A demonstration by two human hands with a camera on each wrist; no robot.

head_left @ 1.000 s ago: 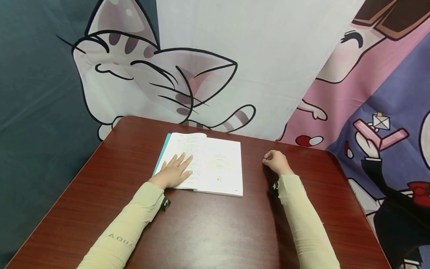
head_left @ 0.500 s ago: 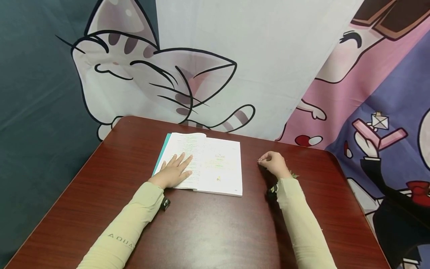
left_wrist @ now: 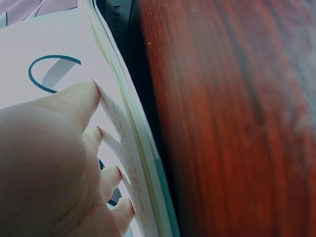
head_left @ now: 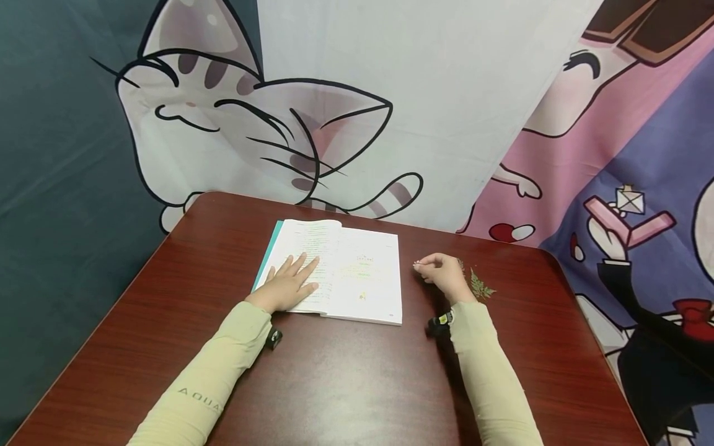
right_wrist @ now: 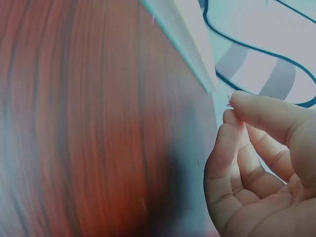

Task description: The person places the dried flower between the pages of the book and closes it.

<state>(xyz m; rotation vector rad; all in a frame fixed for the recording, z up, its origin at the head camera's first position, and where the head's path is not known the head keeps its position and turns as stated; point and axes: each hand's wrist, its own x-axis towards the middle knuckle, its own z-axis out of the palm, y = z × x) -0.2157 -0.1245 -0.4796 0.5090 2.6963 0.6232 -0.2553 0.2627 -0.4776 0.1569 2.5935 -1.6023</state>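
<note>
An open book (head_left: 368,272) with a teal cover edge lies on the table. My left hand (head_left: 286,288) rests flat on its left page with the fingers spread. In the left wrist view the fingertips (left_wrist: 91,96) press on the printed page. To the right of the book my right hand (head_left: 443,274) pinches a tiny pink flower (right_wrist: 230,101) between thumb and fingertips. Most of the flower is hidden by the fingers. Behind the right hand a green fern-like leaf (head_left: 480,286) lies on the table.
The dark red wooden table (head_left: 346,378) reaches back to a cartoon-printed cloth (head_left: 446,93). Dark wrist cameras sit on both sleeves. Part of another small leaf (head_left: 460,264) shows just beyond the right hand.
The right hand has moved left toward the book, still pinching the tiny flower. The green leaf behind it has come into sight. The left hand has stayed on the page.
</note>
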